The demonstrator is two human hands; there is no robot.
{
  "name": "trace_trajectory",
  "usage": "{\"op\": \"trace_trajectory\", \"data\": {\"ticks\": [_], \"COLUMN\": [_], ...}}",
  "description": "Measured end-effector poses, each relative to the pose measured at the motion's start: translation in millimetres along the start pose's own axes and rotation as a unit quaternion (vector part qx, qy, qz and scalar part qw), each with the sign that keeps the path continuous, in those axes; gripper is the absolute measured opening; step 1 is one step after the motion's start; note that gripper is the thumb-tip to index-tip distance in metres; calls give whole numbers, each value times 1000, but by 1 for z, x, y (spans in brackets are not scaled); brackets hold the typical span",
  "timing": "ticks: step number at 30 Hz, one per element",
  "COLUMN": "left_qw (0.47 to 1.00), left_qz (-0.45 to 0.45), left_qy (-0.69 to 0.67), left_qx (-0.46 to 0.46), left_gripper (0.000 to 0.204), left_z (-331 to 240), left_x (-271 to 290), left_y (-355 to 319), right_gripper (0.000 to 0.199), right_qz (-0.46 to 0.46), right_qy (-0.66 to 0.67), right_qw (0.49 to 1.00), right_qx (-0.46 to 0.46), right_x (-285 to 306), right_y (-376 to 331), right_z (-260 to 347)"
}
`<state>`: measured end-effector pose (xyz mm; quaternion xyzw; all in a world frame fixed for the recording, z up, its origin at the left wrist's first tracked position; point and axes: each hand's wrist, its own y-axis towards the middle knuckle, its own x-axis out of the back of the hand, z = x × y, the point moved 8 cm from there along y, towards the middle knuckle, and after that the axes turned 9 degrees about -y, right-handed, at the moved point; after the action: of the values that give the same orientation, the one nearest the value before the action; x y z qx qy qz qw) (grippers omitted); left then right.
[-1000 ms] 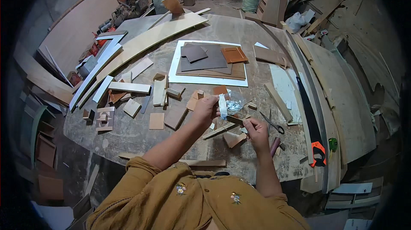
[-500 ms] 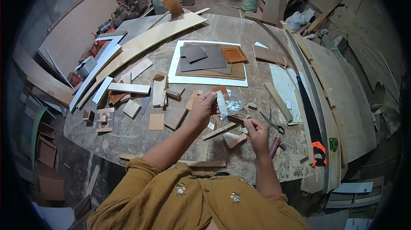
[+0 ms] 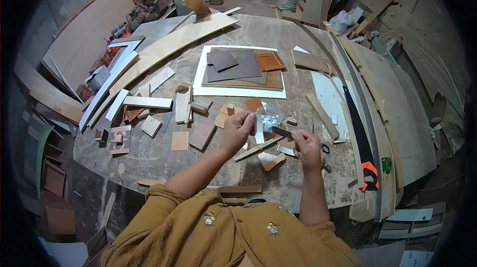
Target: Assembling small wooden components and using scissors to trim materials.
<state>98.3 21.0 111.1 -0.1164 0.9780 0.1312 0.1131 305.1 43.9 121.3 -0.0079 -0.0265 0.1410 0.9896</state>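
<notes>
L hand (image 3: 237, 132) pinching white strip (image 3: 259, 133) nr clear plastic bag (image 3: 270, 119); R hand (image 3: 307, 148) gripping dk strip (image 3: 283, 132), partly blocking scissors (image 3: 325, 149); orange-handled handsaw (image 3: 358, 133) to R.

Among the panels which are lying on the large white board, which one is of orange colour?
The small orange panel, toward the right edge of the white board; the other panels there are dark grey or duller brown.

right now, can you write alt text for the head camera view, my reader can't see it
A person's left hand pinches a pale strip while the right hand holds a dark strip over a cluttered table. Around them lie wood pieces, stacked panels and, at right, a handsaw.
</notes>
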Motion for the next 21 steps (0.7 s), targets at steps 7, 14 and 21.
{"op": "trace_trajectory", "data": {"ticks": [7,14,21], "left_qw": [989,979,976], "left_qz": [6,-27,-23], "left_qy": [-100,-155,-177], "left_qx": [105,129,122], "left_gripper": [28,26,24], "left_z": [12,18,21], "left_x": [-5,-1,-3], "left_y": [-6,-7,-7], "right_gripper": [24,22,18], "right_qz": [-13,-40,-34], "right_qy": [-98,-49,26], "right_qw": [992,997,999], "right_qx": [75,52,3], "right_x": [-12,-14,-13], "right_y": [9,10,12], "right_z": [-17,-22,-33]}}
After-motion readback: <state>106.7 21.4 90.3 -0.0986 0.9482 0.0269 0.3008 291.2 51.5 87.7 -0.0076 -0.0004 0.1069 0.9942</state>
